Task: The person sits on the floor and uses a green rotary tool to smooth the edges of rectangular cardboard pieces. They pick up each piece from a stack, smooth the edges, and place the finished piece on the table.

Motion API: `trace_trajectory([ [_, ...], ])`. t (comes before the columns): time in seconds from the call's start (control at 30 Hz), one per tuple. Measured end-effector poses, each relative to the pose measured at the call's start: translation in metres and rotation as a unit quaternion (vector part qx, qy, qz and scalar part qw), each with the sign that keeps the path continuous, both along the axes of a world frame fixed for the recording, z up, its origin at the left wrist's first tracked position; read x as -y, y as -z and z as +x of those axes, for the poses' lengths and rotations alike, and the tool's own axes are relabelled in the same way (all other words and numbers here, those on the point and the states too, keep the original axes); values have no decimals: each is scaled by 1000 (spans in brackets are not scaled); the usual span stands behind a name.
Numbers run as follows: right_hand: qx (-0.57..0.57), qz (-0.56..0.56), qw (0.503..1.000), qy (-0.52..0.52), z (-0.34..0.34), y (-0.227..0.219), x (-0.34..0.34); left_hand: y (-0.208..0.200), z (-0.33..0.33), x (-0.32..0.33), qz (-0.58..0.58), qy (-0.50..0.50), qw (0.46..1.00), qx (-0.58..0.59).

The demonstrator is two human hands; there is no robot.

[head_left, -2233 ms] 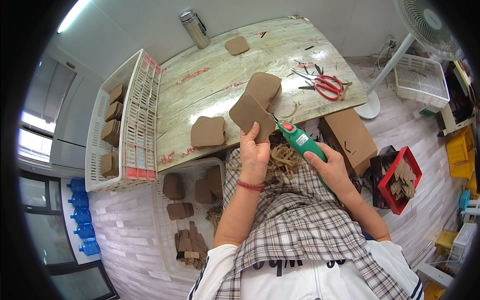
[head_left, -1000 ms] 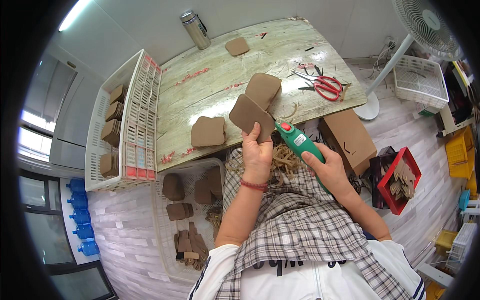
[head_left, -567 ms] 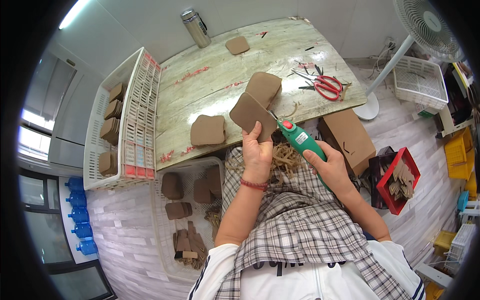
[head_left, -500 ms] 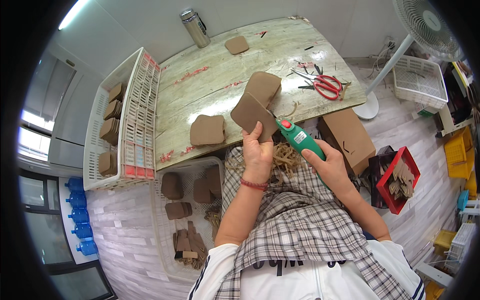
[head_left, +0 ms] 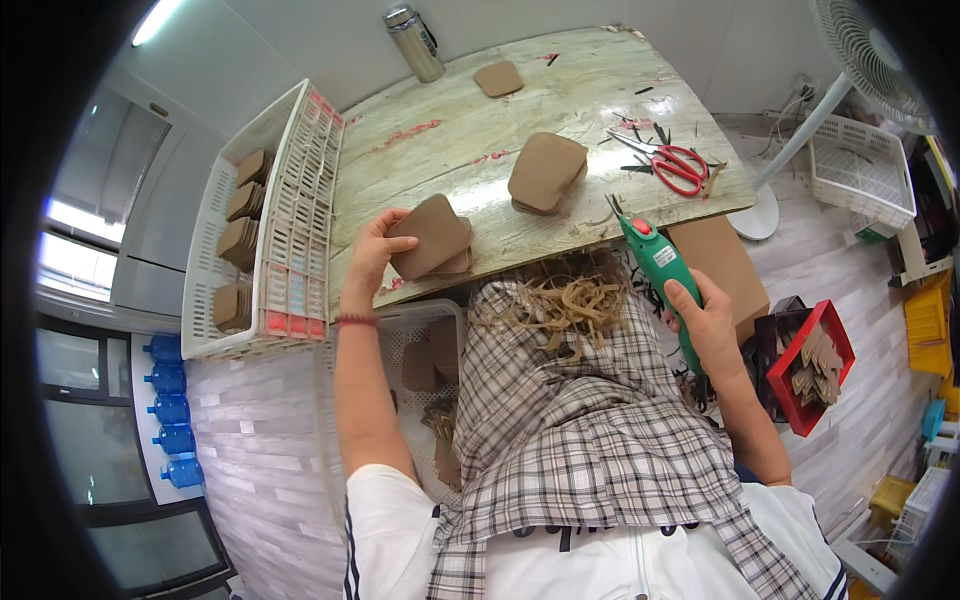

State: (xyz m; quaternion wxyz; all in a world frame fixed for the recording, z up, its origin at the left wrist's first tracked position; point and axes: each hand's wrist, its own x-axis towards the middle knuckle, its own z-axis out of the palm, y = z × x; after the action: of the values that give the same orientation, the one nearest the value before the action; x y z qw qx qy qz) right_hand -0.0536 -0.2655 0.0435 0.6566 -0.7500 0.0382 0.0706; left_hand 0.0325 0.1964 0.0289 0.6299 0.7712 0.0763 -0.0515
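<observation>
Brown piece (head_left: 428, 238) in left hand (head_left: 375, 258), green tool (head_left: 660, 262) in right hand (head_left: 706, 318)

Left fingers: closed in a narrow pinch on the left end of the brown piece, thumb flat on its upper face, the other fingers at its far-left edge. The piece was just right of these fingertips, at the near table edge, overlapping more brown pieces (head_left: 459, 262) that showed past its right side.

Right fingers: wrapped around the body of the green tool, thumb along its near side. The tip, beyond these fingers and slanting away to the left, stood well apart from the held piece, near a thin curled trimming (head_left: 609, 207).

Between the two hands, farther out, a brown stack (head_left: 547, 170) rested on the table (head_left: 455, 130). Nearer the body than the fingers, tan strips (head_left: 575, 305) lay heaped on the checked apron (head_left: 570, 440).

Beyond the right fingers: red-handled scissors (head_left: 682, 170) lay with blades spread, among dark scraps. Right of that hand, lower: a red-rimmed tray (head_left: 848, 350) of tan offcuts.

Left of the left fingers: a white crate (head_left: 290, 215) with rows of brown pieces. Farthest ahead: a lone brown pad (head_left: 498, 78), then a steel flask (head_left: 415, 45).
</observation>
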Motion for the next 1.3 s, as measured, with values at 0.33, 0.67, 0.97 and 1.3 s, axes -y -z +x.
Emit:
trace_trajectory([
  [0.33,-6,2,1000,24,0,12,4,30,76,136,480,-93,818,303],
  [0.67,-12,8,1000,23,-3,11,9,66,78,207,464,-121,840,256],
  [0.97,-13,24,999,27,-1,17,7,59,77,211,275,-185,885,326],
  [1.3,0,16,1000,-1,1,5,-5,6,25,217,-430,-180,859,212],
])
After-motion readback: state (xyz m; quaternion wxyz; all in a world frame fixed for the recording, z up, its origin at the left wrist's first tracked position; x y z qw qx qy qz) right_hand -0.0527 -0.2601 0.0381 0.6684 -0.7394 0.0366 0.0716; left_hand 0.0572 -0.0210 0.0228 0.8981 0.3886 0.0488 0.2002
